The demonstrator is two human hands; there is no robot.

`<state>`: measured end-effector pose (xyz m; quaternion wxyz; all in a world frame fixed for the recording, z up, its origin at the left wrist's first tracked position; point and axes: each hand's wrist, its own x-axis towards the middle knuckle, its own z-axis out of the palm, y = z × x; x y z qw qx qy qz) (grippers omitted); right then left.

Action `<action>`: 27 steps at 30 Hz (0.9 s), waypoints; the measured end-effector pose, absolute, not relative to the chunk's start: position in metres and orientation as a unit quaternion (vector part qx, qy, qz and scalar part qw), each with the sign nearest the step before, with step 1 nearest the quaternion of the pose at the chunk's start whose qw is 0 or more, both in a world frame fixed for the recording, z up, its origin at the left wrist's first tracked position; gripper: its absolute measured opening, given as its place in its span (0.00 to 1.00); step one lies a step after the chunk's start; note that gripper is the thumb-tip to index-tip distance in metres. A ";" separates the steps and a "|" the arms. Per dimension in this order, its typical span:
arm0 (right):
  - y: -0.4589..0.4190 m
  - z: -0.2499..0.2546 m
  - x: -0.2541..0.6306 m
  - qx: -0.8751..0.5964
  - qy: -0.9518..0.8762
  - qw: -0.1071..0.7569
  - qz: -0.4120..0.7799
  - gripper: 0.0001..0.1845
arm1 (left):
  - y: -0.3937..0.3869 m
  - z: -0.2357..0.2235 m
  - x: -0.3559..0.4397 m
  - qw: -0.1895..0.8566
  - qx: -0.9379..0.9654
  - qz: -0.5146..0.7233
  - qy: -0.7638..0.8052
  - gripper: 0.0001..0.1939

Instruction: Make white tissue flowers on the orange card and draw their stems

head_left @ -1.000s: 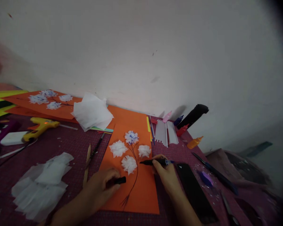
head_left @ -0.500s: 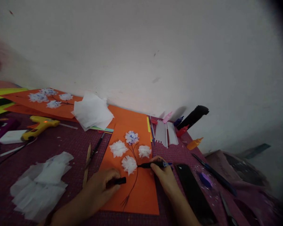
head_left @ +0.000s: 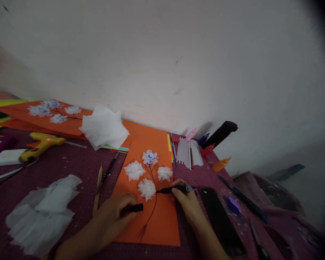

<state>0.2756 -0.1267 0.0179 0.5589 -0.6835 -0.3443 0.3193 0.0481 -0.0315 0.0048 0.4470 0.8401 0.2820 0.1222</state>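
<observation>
My right hand (head_left: pixel 186 198) is closed round a black marker (head_left: pixel 166 190). Its tip touches the drawn stem on an orange sheet (head_left: pixel 162 231), just right of the lowest white tissue flower (head_left: pixel 147 189). Between the fingers of my left hand (head_left: pixel 121 213) is a black marker cap (head_left: pixel 136 207), held over the sheet's left side. Two more white flowers, one on the left (head_left: pixel 134 170) and one on the right (head_left: pixel 165 173), sit on the sheet, with a blue-speckled flower (head_left: pixel 150 157) at the top. Thin dark lines join the flowers and run down to a forked end.
Left lie tissue pieces (head_left: pixel 43 216), a pencil (head_left: pixel 98 189), a yellow glue gun (head_left: pixel 43 144) and another flowered orange sheet (head_left: pixel 24 112). White tissue squares (head_left: pixel 104 127) lie behind. On the right are a phone (head_left: pixel 222 220), a utility knife (head_left: pixel 243 198), scissors (head_left: pixel 257 240) and an orange bottle (head_left: pixel 221 164).
The whole view has shifted slightly, so things appear a little further left. Both hands keep nearly the same place over the sheet, with marker and cap still held.
</observation>
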 end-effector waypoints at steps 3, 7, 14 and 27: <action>-0.126 0.016 0.276 -0.691 -0.335 0.558 0.315 0.03 | -0.032 0.006 0.048 0.441 0.842 0.118 0.289 0.06; -0.125 0.014 0.277 -0.696 -0.331 0.568 0.288 0.04 | -0.032 0.008 0.048 0.432 0.845 0.118 0.294 0.06; -0.122 0.009 0.279 -0.693 -0.283 0.616 0.244 0.04 | -0.030 0.005 0.048 0.440 0.843 0.121 0.285 0.06; -0.120 0.005 0.288 -0.655 -0.127 0.704 0.244 0.09 | -0.030 0.007 0.048 0.419 0.854 0.105 0.291 0.06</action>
